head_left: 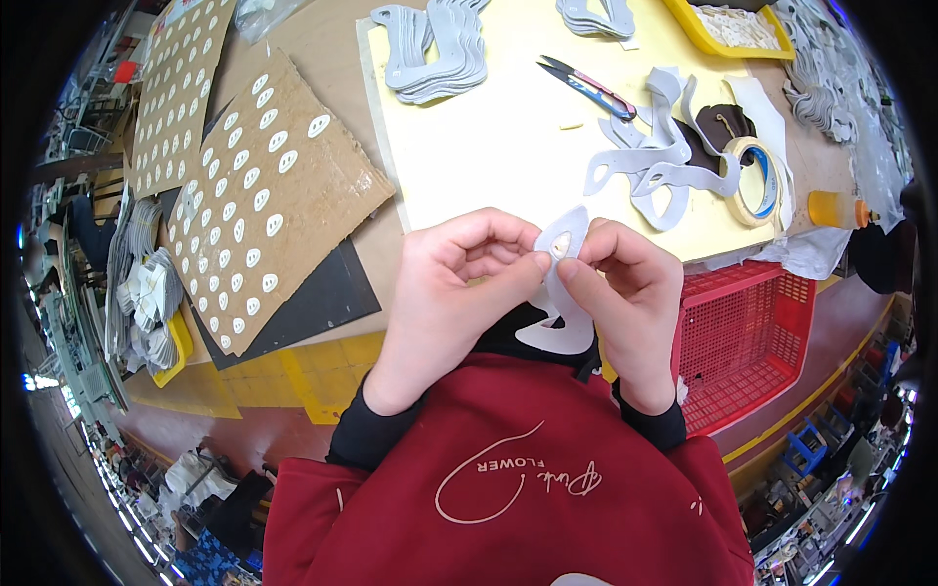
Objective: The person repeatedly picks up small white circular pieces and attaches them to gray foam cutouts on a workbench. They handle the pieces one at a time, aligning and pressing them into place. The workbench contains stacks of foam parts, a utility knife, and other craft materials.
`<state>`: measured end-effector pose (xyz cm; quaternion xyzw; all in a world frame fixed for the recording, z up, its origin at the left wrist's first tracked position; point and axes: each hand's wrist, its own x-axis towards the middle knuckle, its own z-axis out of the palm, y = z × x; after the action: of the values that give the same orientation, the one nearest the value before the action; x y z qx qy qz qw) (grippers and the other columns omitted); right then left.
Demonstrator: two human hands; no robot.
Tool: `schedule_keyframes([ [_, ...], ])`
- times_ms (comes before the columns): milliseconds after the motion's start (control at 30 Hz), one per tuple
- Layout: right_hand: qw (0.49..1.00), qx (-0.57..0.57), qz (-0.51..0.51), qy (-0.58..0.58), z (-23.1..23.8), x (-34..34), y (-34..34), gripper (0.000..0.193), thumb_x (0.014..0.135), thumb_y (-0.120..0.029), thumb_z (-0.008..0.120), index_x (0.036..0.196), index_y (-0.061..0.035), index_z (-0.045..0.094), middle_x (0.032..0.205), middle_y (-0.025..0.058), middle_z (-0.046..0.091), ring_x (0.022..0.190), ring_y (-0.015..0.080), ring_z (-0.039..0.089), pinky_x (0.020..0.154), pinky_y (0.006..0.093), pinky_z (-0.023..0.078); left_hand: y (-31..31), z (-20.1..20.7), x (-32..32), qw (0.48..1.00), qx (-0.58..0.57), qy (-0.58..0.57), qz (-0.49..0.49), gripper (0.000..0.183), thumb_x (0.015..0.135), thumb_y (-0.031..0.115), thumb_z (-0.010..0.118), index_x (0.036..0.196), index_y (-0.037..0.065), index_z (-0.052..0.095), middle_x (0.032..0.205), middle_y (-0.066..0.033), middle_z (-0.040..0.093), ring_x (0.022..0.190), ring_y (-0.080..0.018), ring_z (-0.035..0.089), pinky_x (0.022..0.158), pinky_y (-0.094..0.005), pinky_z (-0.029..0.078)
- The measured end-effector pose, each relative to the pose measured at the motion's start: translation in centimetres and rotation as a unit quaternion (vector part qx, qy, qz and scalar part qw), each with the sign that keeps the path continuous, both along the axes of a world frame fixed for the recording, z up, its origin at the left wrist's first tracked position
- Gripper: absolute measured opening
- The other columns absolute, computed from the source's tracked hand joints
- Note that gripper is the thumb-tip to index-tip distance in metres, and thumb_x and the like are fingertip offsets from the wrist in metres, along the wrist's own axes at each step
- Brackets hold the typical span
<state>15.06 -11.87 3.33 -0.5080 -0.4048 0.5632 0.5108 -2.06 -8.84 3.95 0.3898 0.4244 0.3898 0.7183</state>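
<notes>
In front of my chest, both hands pinch a light grey, curved flat cut-out piece (567, 311), which looks like soft sheet material. A small cream oval patch (560, 244) sits near its pointed upper end. My left hand (454, 283) is closed, its thumb pressing at the patch's lower edge. From the other side my right hand (630, 303) grips the piece between thumb and fingers. The lower end hangs free below the hands and curls into a hook shape. Some of my fingertips are hidden behind the piece.
Beyond my hands, loose grey cut-outs (674, 176) lie on yellow sheeting near thread snips (591, 88), a tape roll (757, 186) and stacked grey pieces (440, 59). Cardboard (322, 161) with white ovals is left; a red crate (747, 332), amber bottle (835, 209) and yellow tray (699, 29) are right.
</notes>
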Motion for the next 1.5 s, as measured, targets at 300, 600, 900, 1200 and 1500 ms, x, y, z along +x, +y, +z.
schedule_keyframes([
  [300,1.0,-0.019,0.012,0.009,-0.1,0.0,0.2,0.012,0.089,-0.002,0.071,0.08,-0.0005,0.064,0.071,-0.0051,0.057,0.065,0.0012,0.044,0.057,0.0192,0.034,-0.6,-0.2,1.0,0.999,-0.01,-0.002,0.039,0.011,0.094,-0.002,0.066,0.103,-0.006,0.068,0.09,-0.0039,0.07,0.08,-0.005,0.065,0.073,-0.0202,0.054],
  [600,0.996,0.045,0.054,-0.048,0.1,0.5,0.6,0.016,0.086,0.0,0.072,0.076,-0.0008,0.059,0.069,-0.003,0.053,0.062,0.0041,0.044,0.056,0.0219,0.035,0.0,0.1,0.5,0.998,0.051,0.031,-0.004,0.008,0.092,-0.003,0.064,0.098,-0.007,0.068,0.088,-0.0043,0.07,0.078,-0.0068,0.066,0.072,-0.0212,0.054],
  [900,0.998,0.045,0.045,-0.028,-0.2,0.5,0.5,0.017,0.084,0.001,0.071,0.075,-0.0011,0.057,0.069,-0.0033,0.051,0.063,0.0045,0.043,0.056,0.0223,0.035,-0.1,0.0,0.9,0.997,0.074,0.023,-0.002,0.004,0.091,-0.003,0.065,0.094,-0.003,0.067,0.085,-0.0026,0.068,0.08,-0.0071,0.063,0.077,-0.0243,0.051],
  [1200,0.996,-0.004,0.072,0.043,-0.1,1.1,0.5,0.018,0.085,0.0,0.069,0.075,-0.0027,0.054,0.07,-0.0053,0.047,0.066,0.0045,0.039,0.059,0.0225,0.032,0.3,-0.2,0.3,0.991,0.114,0.056,-0.042,0.002,0.089,0.0,0.066,0.089,-0.001,0.064,0.08,-0.0017,0.065,0.079,-0.0078,0.059,0.076,-0.0256,0.049],
  [1500,0.995,-0.033,0.069,0.06,0.0,0.7,0.4,0.018,0.085,-0.001,0.068,0.073,-0.0035,0.054,0.069,-0.0053,0.051,0.064,0.0028,0.042,0.057,0.022,0.033,0.0,-0.6,0.7,0.993,0.106,0.043,-0.039,0.002,0.087,-0.001,0.064,0.088,0.0,0.063,0.08,-0.0006,0.063,0.078,-0.0074,0.057,0.073,-0.0241,0.047],
])
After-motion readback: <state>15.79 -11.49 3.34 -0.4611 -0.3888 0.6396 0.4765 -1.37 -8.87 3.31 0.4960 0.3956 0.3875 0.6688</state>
